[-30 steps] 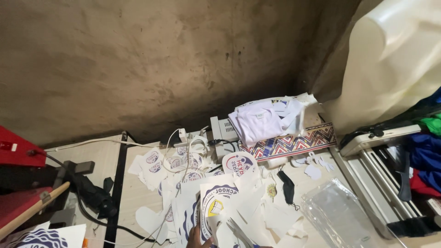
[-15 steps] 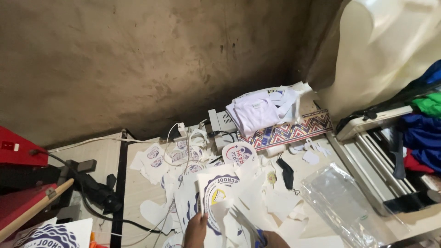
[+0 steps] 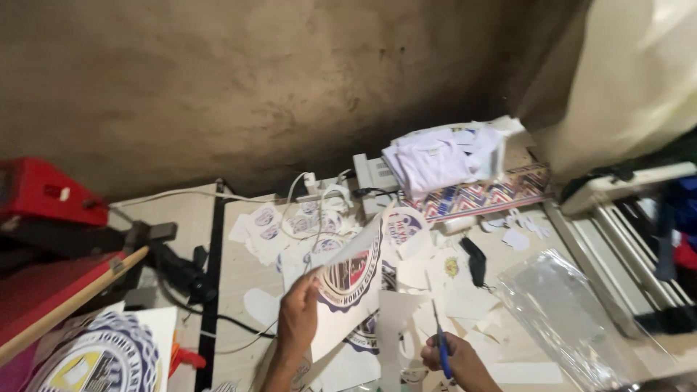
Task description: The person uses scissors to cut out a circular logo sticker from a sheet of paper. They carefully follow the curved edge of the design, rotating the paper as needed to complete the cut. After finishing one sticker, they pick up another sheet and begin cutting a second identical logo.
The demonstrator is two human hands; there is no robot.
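From the head view, the left hand (image 3: 299, 313) pinches the lower left corner of a printed sheet (image 3: 347, 279) bearing a round emblem, fingers closed on its edge; the sheet tilts up and away from the fingers toward the wall (image 3: 290, 80); just right of it, the right hand (image 3: 454, 357) grips blue-handled scissors (image 3: 438, 341), fingers wrapped through the handles, blades pointing up and away, whether parted I cannot tell; a paper strip (image 3: 390, 327) hangs between the two hands; open room is scant, with cut round stickers (image 3: 265, 223) and paper scraps beyond the fingertips; a clear plastic sleeve (image 3: 566, 305) lies right of the scissors hand; a red press (image 3: 43, 218) with a wooden handle (image 3: 69, 305) stands well left of the left hand; folded white cloth (image 3: 428, 161) rests far beyond the fingers on a patterned mat (image 3: 486, 197); white cables (image 3: 305, 196) trail by the wall; the table (image 3: 232, 290) is pale wood.
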